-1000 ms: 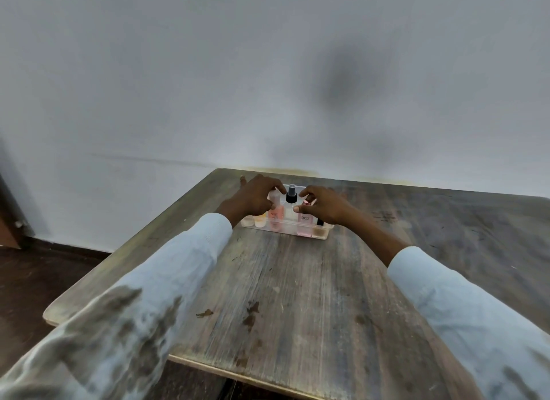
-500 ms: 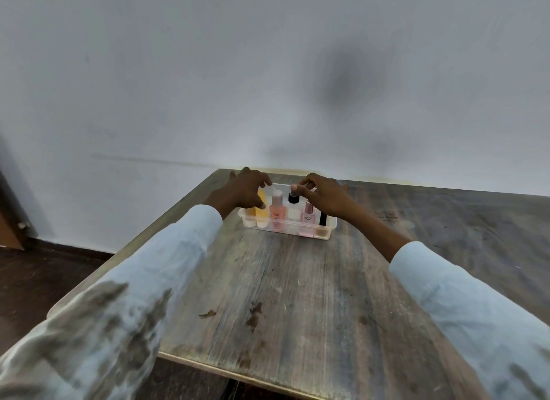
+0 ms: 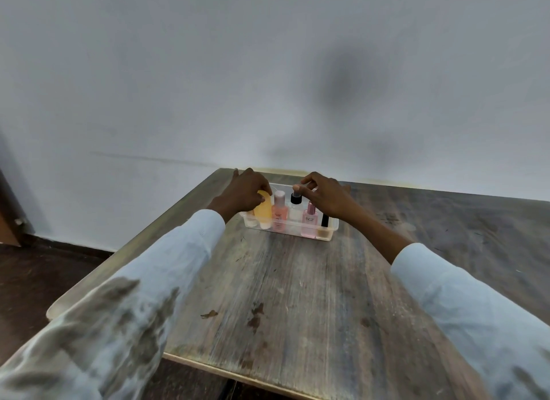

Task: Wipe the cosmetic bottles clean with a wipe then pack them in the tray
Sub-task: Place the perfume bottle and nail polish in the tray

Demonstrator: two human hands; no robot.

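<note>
A clear plastic tray (image 3: 332,224) is sitting on the worn wooden desk (image 3: 297,295), holding upright bottles. The left hand (image 3: 244,191) is gripping the yellow tube (image 3: 263,206); the right hand (image 3: 324,193) is pinching the black-capped clear bottle (image 3: 295,204). Pink bottles (image 3: 279,210) are standing between and beside them.

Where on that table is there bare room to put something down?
Bare wood lies between the tray and the table's near edge, between the sleeves, and right of the tray. The tray is crowded with bottles, with the left hand and right hand over it.
</note>
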